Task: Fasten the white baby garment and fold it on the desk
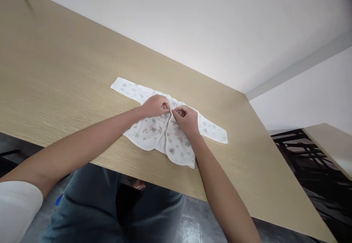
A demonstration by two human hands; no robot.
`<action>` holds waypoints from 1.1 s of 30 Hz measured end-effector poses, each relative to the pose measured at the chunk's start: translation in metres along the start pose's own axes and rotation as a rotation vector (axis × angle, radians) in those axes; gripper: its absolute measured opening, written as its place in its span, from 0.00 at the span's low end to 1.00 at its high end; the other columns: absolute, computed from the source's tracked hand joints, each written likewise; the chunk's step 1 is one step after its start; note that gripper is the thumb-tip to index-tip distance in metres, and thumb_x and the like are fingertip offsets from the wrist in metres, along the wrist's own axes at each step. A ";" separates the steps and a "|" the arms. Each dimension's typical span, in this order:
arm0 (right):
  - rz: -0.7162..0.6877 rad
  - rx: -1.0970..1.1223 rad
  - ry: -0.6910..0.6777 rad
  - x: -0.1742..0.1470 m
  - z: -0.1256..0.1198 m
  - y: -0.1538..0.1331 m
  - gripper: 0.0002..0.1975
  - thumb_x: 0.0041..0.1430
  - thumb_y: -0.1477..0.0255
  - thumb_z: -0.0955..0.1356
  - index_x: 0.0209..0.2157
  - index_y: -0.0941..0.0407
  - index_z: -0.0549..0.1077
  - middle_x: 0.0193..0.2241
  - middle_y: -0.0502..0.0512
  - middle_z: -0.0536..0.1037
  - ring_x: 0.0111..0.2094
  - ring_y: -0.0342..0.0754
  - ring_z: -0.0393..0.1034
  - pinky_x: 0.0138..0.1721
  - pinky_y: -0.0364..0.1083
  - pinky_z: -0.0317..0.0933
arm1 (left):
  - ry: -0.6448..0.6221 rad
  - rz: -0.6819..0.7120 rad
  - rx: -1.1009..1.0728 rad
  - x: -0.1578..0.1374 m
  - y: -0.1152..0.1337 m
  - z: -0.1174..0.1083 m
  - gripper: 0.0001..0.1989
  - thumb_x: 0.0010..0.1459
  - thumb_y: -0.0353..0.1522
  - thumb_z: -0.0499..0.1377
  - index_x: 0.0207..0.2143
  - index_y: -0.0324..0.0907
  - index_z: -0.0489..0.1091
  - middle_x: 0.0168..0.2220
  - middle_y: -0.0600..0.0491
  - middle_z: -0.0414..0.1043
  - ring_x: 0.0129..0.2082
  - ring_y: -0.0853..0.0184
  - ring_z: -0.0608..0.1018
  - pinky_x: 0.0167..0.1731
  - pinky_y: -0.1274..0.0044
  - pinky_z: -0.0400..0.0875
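Observation:
A small white baby shirt (150,133) with a green, pink and grey animal print lies spread on the table, its sleeves stretched out to both sides. Its front is parted at the lower hem, where the two front edges hang apart. My left hand (156,105) pinches the front edge just below the collar. Close beside it, my right hand (188,118) pinches the opposite edge, thumb against forefinger. The fingertips of both hands nearly meet at the neckline, under a small printed label (174,104). Whatever fastener sits between the fingertips is hidden.
The wood-grain table (68,70) runs along a white wall (192,26). Its front edge is close to my legs (90,199). Off to the right, black metal frames (305,155) stand beside another light tabletop (330,140).

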State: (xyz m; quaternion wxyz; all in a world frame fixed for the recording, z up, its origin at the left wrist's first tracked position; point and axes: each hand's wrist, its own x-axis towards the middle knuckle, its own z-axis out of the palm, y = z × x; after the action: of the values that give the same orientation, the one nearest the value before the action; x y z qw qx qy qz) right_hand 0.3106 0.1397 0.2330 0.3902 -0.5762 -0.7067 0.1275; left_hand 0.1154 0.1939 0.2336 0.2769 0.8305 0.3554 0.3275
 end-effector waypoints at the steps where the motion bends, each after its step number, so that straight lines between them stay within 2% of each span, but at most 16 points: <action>1: 0.000 0.005 -0.005 0.000 0.000 0.000 0.08 0.56 0.67 0.71 0.27 0.56 0.78 0.25 0.53 0.77 0.25 0.45 0.66 0.30 0.45 0.61 | 0.001 0.011 0.010 0.000 -0.001 0.000 0.04 0.52 0.29 0.62 0.28 0.41 0.78 0.29 0.55 0.77 0.30 0.69 0.74 0.30 0.76 0.62; 11: -0.056 0.058 -0.079 0.003 0.001 0.007 0.07 0.58 0.67 0.69 0.31 0.55 0.78 0.29 0.53 0.78 0.28 0.46 0.66 0.32 0.46 0.61 | 0.027 0.099 0.046 0.002 -0.007 0.004 0.06 0.52 0.27 0.60 0.30 0.42 0.77 0.32 0.54 0.77 0.33 0.67 0.75 0.34 0.75 0.63; 15: -0.097 0.042 -0.117 0.004 0.001 0.005 0.06 0.59 0.68 0.68 0.31 0.55 0.74 0.29 0.52 0.75 0.29 0.46 0.65 0.33 0.45 0.60 | 0.011 0.125 0.035 0.000 -0.004 0.002 0.07 0.58 0.32 0.59 0.29 0.43 0.77 0.32 0.54 0.77 0.32 0.67 0.75 0.34 0.75 0.64; 18: -0.133 0.029 -0.128 0.004 0.001 0.004 0.05 0.61 0.69 0.67 0.32 0.55 0.72 0.30 0.51 0.73 0.31 0.46 0.65 0.34 0.45 0.59 | 0.041 0.166 0.092 -0.001 -0.005 0.003 0.11 0.60 0.37 0.59 0.28 0.43 0.76 0.30 0.54 0.77 0.34 0.65 0.74 0.40 0.72 0.65; 23: -0.152 0.013 -0.115 0.003 0.003 0.005 0.05 0.60 0.70 0.66 0.31 0.55 0.69 0.30 0.51 0.72 0.33 0.47 0.65 0.37 0.46 0.59 | 0.086 0.133 0.207 0.000 -0.007 0.007 0.07 0.60 0.34 0.59 0.30 0.43 0.74 0.32 0.53 0.77 0.40 0.60 0.72 0.48 0.68 0.62; 25: -0.125 0.025 -0.111 0.003 0.003 0.005 0.04 0.59 0.70 0.66 0.31 0.55 0.69 0.30 0.51 0.72 0.33 0.48 0.65 0.37 0.46 0.59 | 0.085 0.106 0.230 0.000 -0.005 0.007 0.07 0.58 0.33 0.59 0.29 0.43 0.74 0.30 0.54 0.76 0.40 0.60 0.72 0.46 0.68 0.63; 28: -0.014 0.105 -0.139 0.004 -0.001 0.002 0.04 0.58 0.69 0.66 0.31 0.55 0.71 0.30 0.51 0.73 0.32 0.47 0.65 0.35 0.46 0.60 | 0.076 0.103 0.280 -0.001 -0.001 0.005 0.07 0.59 0.32 0.59 0.28 0.43 0.73 0.30 0.53 0.74 0.38 0.61 0.71 0.43 0.69 0.63; 31: 0.078 0.176 -0.168 0.004 -0.003 0.000 0.06 0.58 0.68 0.66 0.31 0.55 0.72 0.30 0.50 0.74 0.31 0.47 0.66 0.33 0.45 0.60 | 0.060 0.154 0.398 -0.005 0.003 0.005 0.06 0.61 0.32 0.57 0.32 0.42 0.73 0.34 0.52 0.75 0.40 0.61 0.72 0.43 0.68 0.62; 33: 0.083 0.153 -0.125 0.004 -0.002 0.000 0.06 0.57 0.69 0.66 0.30 0.55 0.73 0.29 0.51 0.74 0.31 0.47 0.66 0.35 0.46 0.61 | 0.046 0.184 0.497 -0.009 0.005 0.005 0.07 0.63 0.31 0.56 0.36 0.42 0.73 0.38 0.51 0.74 0.42 0.60 0.73 0.44 0.67 0.63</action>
State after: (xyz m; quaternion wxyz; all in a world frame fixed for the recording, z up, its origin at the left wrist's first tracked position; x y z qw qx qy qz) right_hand 0.3120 0.1424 0.2360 0.3825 -0.5644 -0.6935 0.2329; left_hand 0.1164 0.1828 0.2311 0.0254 0.8942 0.3539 0.2729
